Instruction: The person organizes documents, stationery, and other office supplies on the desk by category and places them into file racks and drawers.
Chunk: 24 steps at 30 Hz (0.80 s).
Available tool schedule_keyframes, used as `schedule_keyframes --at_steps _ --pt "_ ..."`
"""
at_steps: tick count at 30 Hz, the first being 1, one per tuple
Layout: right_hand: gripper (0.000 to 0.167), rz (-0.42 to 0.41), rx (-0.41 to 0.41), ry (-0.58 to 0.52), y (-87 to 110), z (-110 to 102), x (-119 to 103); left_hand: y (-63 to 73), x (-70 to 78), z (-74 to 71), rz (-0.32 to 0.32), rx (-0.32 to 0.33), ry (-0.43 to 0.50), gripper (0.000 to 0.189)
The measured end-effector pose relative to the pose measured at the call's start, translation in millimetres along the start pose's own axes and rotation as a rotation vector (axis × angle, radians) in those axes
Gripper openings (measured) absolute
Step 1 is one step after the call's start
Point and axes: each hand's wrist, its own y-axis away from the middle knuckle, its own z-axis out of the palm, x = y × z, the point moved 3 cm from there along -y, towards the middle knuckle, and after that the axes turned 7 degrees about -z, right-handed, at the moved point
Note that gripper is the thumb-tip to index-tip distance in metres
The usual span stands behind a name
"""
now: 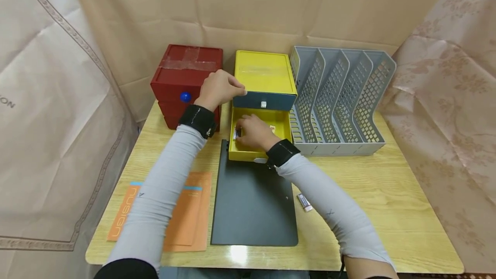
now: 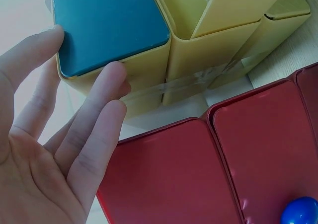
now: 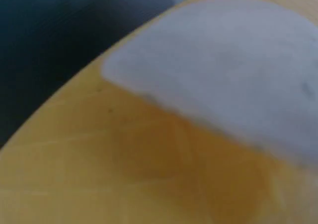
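Note:
A yellow drawer unit (image 1: 265, 72) stands at the back middle, its upper front dark teal (image 2: 112, 25). My left hand (image 1: 218, 89) touches the upper front's left corner, with fingers fairly straight along the side. Below, the yellow lower drawer (image 1: 284, 126) is pulled out. Inside it, my right hand (image 1: 255, 132) pinches a small dark-and-white block like a sleeved eraser (image 1: 237, 133) at the left wall. A small pale piece (image 1: 273, 128) lies to the right of that hand. The right wrist view shows the drawer's grey oval pull (image 3: 213, 60) blurred; the fingers are outside it.
A red drawer unit (image 1: 190, 72) with a blue knob (image 1: 185, 97) stands left, a grey slotted file rack (image 1: 337, 147) right. A dark board (image 1: 253, 210) lies partly under the open drawer. Orange booklets (image 1: 186, 223) lie front left; another small sleeved block (image 1: 304, 202) lies right of the board.

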Motion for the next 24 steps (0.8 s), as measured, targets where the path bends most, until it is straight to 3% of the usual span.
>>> schedule_keyframes --at_steps 4,9,13,17,24 --pt "0.030 0.007 0.026 -0.044 9.9 -8 0 0.1 0.4 1.3 0.003 -0.017 -0.002 0.030" --pt "0.024 -0.021 0.145 -0.145 32.9 -34 -3 -0.4 -0.5 -1.1 -0.003 -0.005 -0.004 0.029" --pt "0.016 -0.050 0.226 -0.187 70.9 -55 -4 0.9 1.5 1.2 -0.004 -0.018 0.009 0.029" --pt "0.010 -0.096 0.259 -0.154 118.2 -67 -1 0.7 2.7 2.3 -0.004 -0.042 0.011 0.031" --pt "0.009 -0.104 0.199 -0.112 180.4 -65 9 -2.5 -0.6 0.3 -0.015 -0.030 0.002 0.032"
